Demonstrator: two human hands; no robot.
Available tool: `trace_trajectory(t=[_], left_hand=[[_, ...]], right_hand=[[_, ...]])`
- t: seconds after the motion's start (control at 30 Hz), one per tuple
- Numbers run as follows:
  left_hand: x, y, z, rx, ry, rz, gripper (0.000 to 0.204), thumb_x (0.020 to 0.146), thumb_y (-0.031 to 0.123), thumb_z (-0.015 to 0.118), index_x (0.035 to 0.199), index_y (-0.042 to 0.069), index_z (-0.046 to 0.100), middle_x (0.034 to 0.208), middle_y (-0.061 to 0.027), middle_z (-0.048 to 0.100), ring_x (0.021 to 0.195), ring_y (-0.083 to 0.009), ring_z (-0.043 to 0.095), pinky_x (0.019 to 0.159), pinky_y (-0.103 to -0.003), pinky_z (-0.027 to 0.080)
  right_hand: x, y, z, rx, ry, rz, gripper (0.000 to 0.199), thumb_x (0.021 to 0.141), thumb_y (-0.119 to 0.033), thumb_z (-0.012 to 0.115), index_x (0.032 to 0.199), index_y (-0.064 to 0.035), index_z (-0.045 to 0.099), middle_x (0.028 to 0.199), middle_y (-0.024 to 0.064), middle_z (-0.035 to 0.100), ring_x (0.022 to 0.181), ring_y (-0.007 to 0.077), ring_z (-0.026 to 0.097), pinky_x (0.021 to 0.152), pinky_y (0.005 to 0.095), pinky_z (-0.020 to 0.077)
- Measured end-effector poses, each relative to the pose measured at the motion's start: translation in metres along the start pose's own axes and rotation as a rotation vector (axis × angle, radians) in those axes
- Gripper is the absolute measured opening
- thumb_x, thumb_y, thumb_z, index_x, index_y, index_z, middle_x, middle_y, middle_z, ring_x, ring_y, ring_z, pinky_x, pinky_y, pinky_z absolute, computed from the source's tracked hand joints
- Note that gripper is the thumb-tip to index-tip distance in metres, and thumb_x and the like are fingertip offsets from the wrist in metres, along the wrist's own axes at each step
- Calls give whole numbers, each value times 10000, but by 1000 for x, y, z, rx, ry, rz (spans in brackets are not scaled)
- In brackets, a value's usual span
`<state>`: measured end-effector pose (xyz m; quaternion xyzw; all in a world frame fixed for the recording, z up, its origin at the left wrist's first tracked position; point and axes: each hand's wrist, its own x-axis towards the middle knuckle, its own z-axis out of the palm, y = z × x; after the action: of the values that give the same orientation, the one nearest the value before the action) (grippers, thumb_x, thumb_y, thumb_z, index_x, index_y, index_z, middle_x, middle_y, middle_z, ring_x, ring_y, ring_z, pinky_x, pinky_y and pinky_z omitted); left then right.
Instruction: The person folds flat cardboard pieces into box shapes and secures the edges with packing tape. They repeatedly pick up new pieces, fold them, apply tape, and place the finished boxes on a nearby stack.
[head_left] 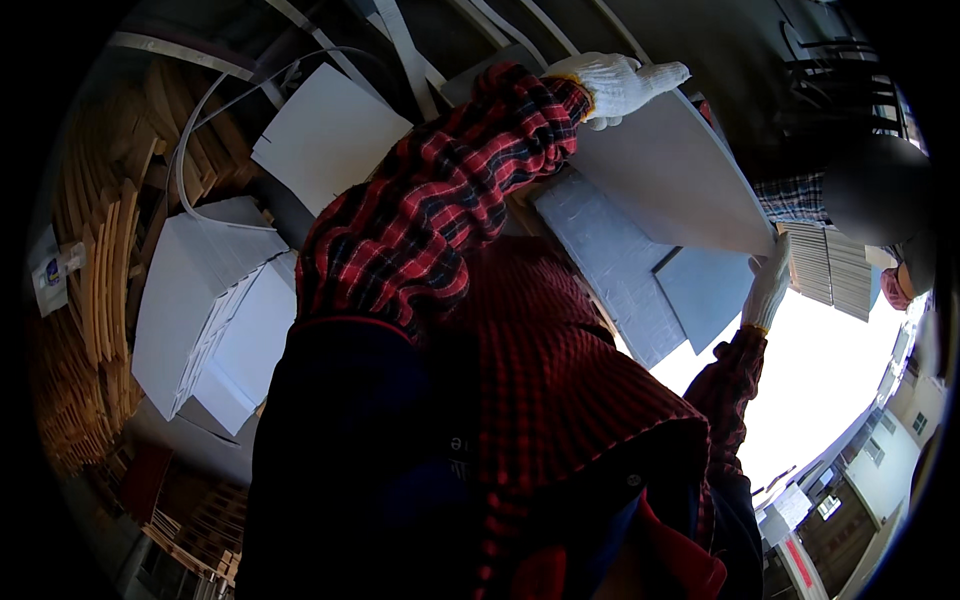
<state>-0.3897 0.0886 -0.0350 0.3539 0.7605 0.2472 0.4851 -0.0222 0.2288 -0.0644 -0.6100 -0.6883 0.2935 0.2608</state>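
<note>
Now the grey board [665,165] is clamped at its edges by the left hand [612,88] and right hand [767,284], seemingly not yet laid down, the blue-grey panel [705,290] being left beside the latter.

A flat, grey, film-wrapped slab [610,270] with a wrinkled, faintly shiny top acts as the carrying surface. A tan, wood-like strip [598,308] shows along its left edge; what bears the slab from below is hidden. A smaller blue-grey sheet [705,300] lies flat over the slab's right-hand part, reaching down to the near edge and leaving the left side and near left corner bare. The sheet's left edge runs slightly askew to the slab's own; its far portion is hidden.
</note>
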Motion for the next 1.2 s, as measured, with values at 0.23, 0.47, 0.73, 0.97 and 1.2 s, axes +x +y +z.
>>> trace_trajectory(t=[0.23,0.47,0.73,0.97,1.2], left_hand=[[39,-50,47,217,397,427,801,918,776,365,1412,159,500,963,-151,705,755,-224,703,685,-354,595],[-31,-159,25,-655,144,157,625,996,576,498,1430,125,487,1054,-119,687,884,-173,674,840,-285,536],[-89,-409,48,-995,498,-491,577,936,545,581,1244,59,620,841,-21,619,660,-84,547,605,-269,453],[-156,-502,101,-696,481,-691,631,959,566,513,1225,5,630,935,-115,685,753,-195,646,670,-345,500],[-131,-467,106,-642,205,-632,671,974,586,495,1391,61,519,1075,-127,683,814,-187,653,742,-339,511]], right_hand=[[-33,-115,19,-292,-213,-472,709,897,-673,537,1370,-146,565,1317,173,618,1192,367,619,908,558,551],[-20,-99,58,-708,-136,-465,722,828,-678,620,1232,-80,592,1118,145,643,1027,280,638,791,465,554],[-36,-98,53,-758,-127,-403,858,804,-748,588,1288,-42,526,1176,191,605,1085,317,603,875,537,544],[-55,-105,53,-709,-76,-428,652,844,-592,686,1180,-41,590,1061,145,604,1006,295,616,821,477,522],[-74,-93,50,-752,36,-552,549,824,-513,741,1116,-69,601,1024,107,624,979,278,609,837,460,507]])
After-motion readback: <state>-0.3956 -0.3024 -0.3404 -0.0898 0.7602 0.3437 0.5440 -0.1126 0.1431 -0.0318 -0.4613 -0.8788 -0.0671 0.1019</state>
